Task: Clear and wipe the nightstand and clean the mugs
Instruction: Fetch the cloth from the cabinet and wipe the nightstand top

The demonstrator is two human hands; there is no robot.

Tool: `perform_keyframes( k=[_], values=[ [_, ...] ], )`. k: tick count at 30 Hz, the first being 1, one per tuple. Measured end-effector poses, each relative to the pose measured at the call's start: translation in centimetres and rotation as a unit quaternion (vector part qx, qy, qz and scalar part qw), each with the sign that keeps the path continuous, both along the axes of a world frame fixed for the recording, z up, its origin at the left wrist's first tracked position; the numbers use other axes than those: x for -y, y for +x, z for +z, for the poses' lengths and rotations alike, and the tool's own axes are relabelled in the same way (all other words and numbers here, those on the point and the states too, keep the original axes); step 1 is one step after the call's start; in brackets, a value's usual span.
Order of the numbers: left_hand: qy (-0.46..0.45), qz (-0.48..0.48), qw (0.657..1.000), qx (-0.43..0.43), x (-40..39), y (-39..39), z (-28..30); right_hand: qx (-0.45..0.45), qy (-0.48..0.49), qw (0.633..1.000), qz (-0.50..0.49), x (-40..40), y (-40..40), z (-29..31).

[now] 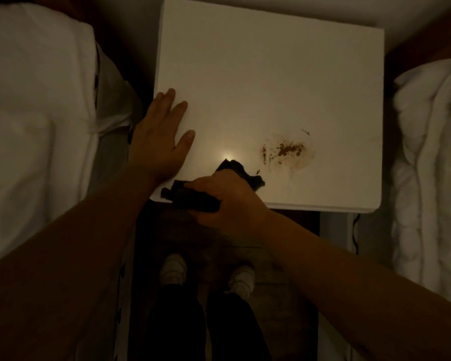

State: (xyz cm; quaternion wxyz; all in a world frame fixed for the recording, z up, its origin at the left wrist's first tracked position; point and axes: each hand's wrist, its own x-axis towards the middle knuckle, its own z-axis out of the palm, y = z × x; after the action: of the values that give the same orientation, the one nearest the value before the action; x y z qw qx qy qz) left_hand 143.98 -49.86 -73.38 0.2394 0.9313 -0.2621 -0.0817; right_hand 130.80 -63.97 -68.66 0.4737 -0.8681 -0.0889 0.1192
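Observation:
The white nightstand (271,74) fills the upper middle of the head view, with nothing standing on its top. A brown smeared stain (287,151) marks its near right part. My right hand (227,199) grips a dark cloth (235,169) at the front edge, just left of the stain. My left hand (162,136) lies flat with fingers spread on the near left corner of the top. No mugs are in view.
White bedding (37,113) lies to the left and a white duvet (432,165) to the right, both close to the nightstand. A dark cable (354,235) hangs by its right leg. My feet in light shoes (172,269) stand on the wooden floor below.

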Motion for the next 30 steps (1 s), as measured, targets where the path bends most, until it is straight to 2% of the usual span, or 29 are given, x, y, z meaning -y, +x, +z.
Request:
perform_keyframes(
  k=[2, 4, 6, 11, 13, 14, 16, 18, 19, 22, 30],
  values=[
    [0.036, -0.006, 0.999, 0.009, 0.2, 0.1, 0.2, -0.002, 0.037, 0.998, -0.046, -0.3, -0.4, 0.9],
    [0.060, -0.007, 0.998, 0.002, 0.4, 0.3, 0.5, 0.041, 0.067, 0.991, -0.109, 0.3, 0.4, 2.1],
    [0.067, -0.004, 0.998, -0.007, 0.6, 0.3, 0.7, 0.057, 0.066, 0.979, -0.183, 2.2, 2.4, 3.0],
    [0.055, -0.004, 0.998, 0.015, 0.4, -0.3, 0.8, 0.058, 0.076, 0.916, -0.391, 9.7, 10.1, 2.6],
    [0.073, 0.000, 0.997, 0.014, 0.4, -0.2, 0.8, 0.082, 0.034, 0.895, -0.437, 13.3, 12.9, 1.6],
    [0.084, 0.000, 0.996, 0.015, 0.5, -0.2, 0.8, 0.077, -0.007, 0.895, -0.439, 14.9, 14.0, 0.8],
    [0.098, -0.002, 0.995, 0.021, 0.3, -0.1, 0.9, 0.025, -0.172, 0.904, -0.391, 17.1, 15.5, -1.3],
    [0.097, -0.006, 0.995, 0.021, 0.5, -0.2, 1.1, -0.011, -0.327, 0.888, -0.324, 17.7, 15.6, -3.1],
    [0.097, -0.006, 0.995, 0.015, 0.6, -0.2, 1.1, 0.001, -0.358, 0.883, -0.302, 17.5, 15.6, -3.6],
    [0.099, -0.004, 0.995, 0.001, 0.6, -0.1, 1.2, 0.031, -0.363, 0.889, -0.277, 16.8, 15.6, -3.8],
    [0.101, -0.007, 0.995, -0.001, 0.7, -0.1, 1.2, 0.058, -0.285, 0.934, -0.208, 13.0, 12.7, -3.0]
  ],
)
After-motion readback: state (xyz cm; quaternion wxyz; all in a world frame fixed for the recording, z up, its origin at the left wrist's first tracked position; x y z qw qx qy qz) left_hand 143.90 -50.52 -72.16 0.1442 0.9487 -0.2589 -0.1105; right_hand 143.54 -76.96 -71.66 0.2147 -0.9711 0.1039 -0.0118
